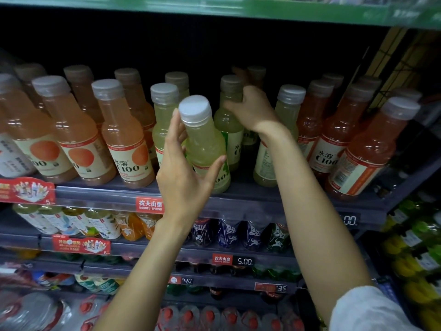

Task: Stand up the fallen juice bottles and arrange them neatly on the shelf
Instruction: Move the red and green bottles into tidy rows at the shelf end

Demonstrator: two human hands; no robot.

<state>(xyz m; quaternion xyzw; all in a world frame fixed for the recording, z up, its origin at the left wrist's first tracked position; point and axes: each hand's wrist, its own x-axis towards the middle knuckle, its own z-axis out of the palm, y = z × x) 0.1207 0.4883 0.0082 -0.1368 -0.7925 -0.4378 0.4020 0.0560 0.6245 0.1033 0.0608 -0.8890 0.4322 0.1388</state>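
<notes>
A pale green juice bottle (207,145) with a grey cap stands at the front edge of the dark shelf (238,201), tilted slightly toward me. My left hand (185,170) holds it, fingers on its left side and thumb on its right. My right hand (251,111) grips the neck of a second pale green bottle (226,123) standing further back. More green bottles stand upright beside them: one to the left (164,123) and one to the right (281,130).
Orange juice bottles (124,132) fill the shelf's left part and red-orange ones (367,149) the right. A green shelf edge (262,10) runs overhead. Lower shelves hold other drinks, with price tags (244,261) along their rails. A wire rack stands at the far right.
</notes>
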